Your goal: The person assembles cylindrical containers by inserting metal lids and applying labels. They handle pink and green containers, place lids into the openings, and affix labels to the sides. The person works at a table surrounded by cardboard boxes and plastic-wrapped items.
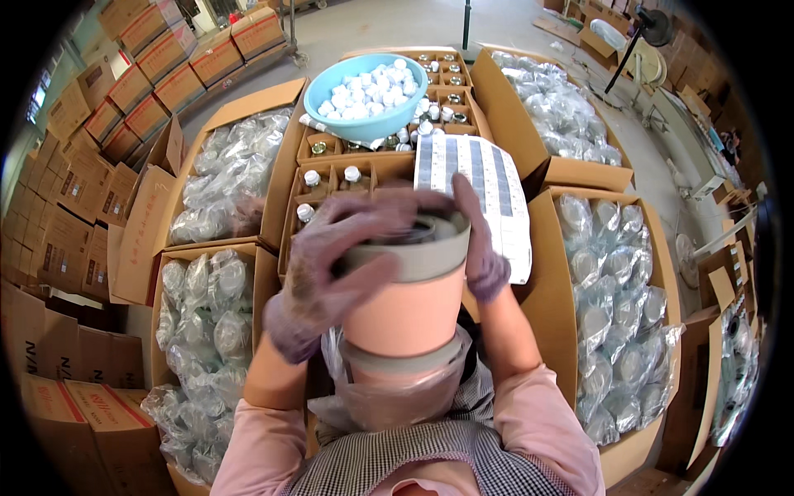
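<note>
The large roll of tape [407, 289], a salmon-coloured cylinder with a grey band at its upper end and another at its lower end, is held upright at the centre of the view, just above the person's lap and in front of the divided carton [376, 165]. Four open cartons of small items wrapped in clear plastic are counted around it: one at upper left [225, 178], one at lower left [203, 331], one at upper right [562, 112] and one at lower right [616, 306]. Stacks of closed brown cartons [107, 116] are seen along the left wall and at the far end. The divided carton holds small glass bottles in cardboard cells; three capped bottles [352, 174] are visible in its near rows, while those farther back are too many and too hidden to be counted. One blue bowl [365, 93], heaped with white caps, is set on top of that carton, and one striped sheet [480, 186] is laid over its right part. Both hands are gloved in purplish fabric. The left hand [331, 264] is spread over the roll's top and left side, fingers curled onto the grey rim. The right hand [480, 248] is pressed flat against the roll's right side, fingers pointing upward. Both forearms are raised from the lower edge, sleeves pink.
</note>
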Tool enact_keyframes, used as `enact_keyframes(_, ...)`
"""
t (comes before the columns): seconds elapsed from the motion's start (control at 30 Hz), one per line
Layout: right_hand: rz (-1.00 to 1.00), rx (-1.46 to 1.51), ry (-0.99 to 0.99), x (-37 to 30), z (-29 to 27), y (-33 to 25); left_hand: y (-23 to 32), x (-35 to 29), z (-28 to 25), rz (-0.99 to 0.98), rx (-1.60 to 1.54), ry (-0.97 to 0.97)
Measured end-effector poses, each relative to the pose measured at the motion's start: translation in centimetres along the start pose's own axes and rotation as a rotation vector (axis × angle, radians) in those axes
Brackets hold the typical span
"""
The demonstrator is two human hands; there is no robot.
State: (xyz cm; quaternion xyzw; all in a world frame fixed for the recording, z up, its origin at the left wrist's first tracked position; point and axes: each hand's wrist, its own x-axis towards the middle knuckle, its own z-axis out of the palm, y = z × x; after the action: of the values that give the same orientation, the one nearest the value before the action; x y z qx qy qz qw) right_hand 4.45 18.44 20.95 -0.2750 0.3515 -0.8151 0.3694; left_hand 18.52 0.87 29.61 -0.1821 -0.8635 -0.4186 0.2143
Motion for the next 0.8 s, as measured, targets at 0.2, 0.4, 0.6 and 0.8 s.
enact_keyframes(0.2,-0.295,-0.922,-0.084,-0.6,5.0,-3.4,-8.2,-2.6,0.4,0.135,-0.482,0.182)
enact_keyframes(0.4,-0.139,-0.579,-0.101,-0.7,2.7,-1.3,0.9,-0.5,0.0,-0.083,0.146,0.009)
enact_keyframes(0.6,-0.307,-0.978,-0.088,-1.5,7.8,-4.3,-11.5,-2.2,3.9,0.33,-0.929,0.299)
enact_keyframes(0.8,-0.156,-0.016,-0.017,0.0,-0.7,1.1,0.9,0.4,1.2,0.049,-0.045,0.23)
